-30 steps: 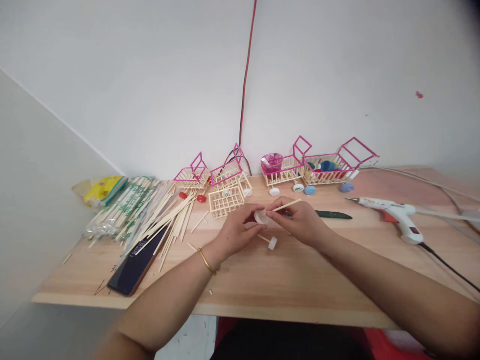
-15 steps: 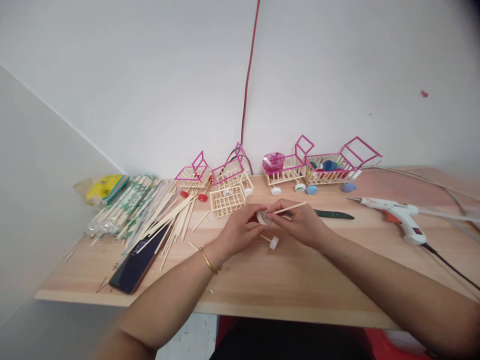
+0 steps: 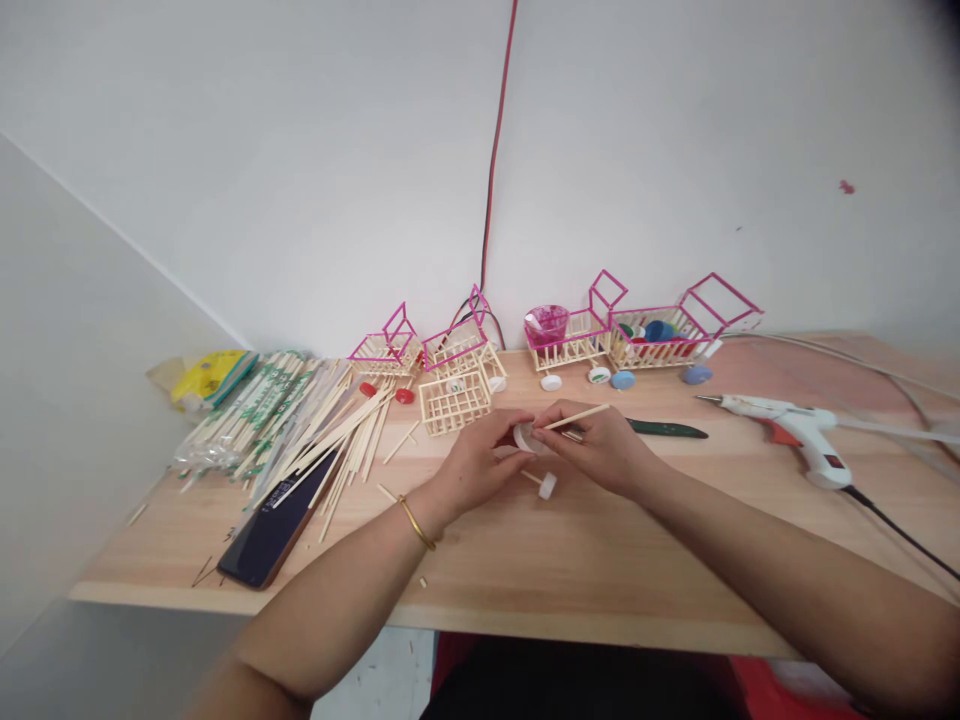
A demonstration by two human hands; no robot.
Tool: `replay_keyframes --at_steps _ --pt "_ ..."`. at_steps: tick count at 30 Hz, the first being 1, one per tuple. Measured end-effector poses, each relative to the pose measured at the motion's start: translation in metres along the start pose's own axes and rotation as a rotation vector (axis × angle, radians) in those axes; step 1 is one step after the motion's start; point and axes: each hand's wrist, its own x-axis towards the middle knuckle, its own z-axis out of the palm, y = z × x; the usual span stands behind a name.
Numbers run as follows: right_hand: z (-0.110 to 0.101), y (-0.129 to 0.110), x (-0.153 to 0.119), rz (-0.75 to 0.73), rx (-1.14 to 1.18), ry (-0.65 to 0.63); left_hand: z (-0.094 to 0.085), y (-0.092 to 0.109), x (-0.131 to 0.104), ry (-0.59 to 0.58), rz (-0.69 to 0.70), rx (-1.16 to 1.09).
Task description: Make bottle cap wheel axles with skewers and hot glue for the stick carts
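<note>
My left hand (image 3: 484, 458) is closed on a white bottle cap (image 3: 525, 437), gripped between thumb and fingers. My right hand (image 3: 592, 445) pinches a thin wooden stick (image 3: 579, 416), its left end at the cap and its other end sticking out past the fingers. Whether the stick is fixed to the cap I cannot tell. Just below the hands, another white cap (image 3: 547, 486) sits on the end of a short stick, the far part of which is hidden. An unpainted stick basket (image 3: 456, 402) stands beyond my left hand.
Small stick carts with pink rims and cap wheels, such as the rightmost cart (image 3: 660, 340), line the wall. A glue gun (image 3: 795, 425) and green-handled knife (image 3: 667, 429) lie right. Loose sticks (image 3: 367, 440), a phone (image 3: 274, 530) and bagged sticks (image 3: 262, 415) lie left.
Almost nothing differs. The stick in my right hand has shifted very slightly to the left, while both hands keep their hold.
</note>
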Motion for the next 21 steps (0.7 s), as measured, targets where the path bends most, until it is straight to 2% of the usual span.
replay_keyframes --at_steps 21 --pt "0.0005 0.0045 -0.0002 -0.023 -0.007 0.001 -0.0005 0.0018 -0.0001 -0.030 0.051 0.070"
